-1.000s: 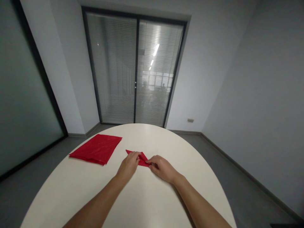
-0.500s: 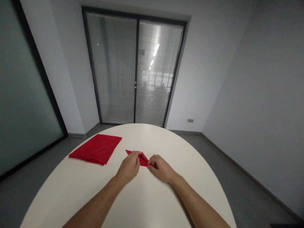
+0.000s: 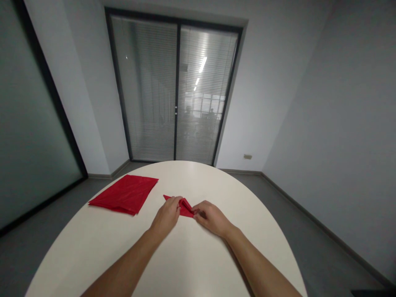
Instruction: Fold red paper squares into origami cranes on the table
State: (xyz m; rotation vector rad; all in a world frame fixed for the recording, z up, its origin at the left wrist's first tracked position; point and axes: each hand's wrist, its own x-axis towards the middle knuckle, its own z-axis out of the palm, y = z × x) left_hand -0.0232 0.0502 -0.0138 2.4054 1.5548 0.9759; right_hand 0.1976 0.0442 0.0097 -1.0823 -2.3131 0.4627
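A small folded red sheet [image 3: 186, 211] lies on the white table between my hands. Whether it is paper or thin cloth I cannot tell. My left hand [image 3: 168, 214] is closed over its left part, with one pointed corner sticking out beyond the fingers. At the right end, the thumb and fingers of my right hand [image 3: 210, 217] pinch another corner. A raised fold shows between the two hands. My fingers hide the rest of the sheet.
Several larger red sheets [image 3: 126, 194] lie in a flat pile at the table's left. The round white table [image 3: 185, 264] has a curved edge. Beyond it are a glass double door [image 3: 176, 90] with blinds and a wall socket [image 3: 248, 156].
My right hand has shifted very slightly at the right corner, its fingers a little more stretched. My left hand keeps its hold, and the pile has not moved.
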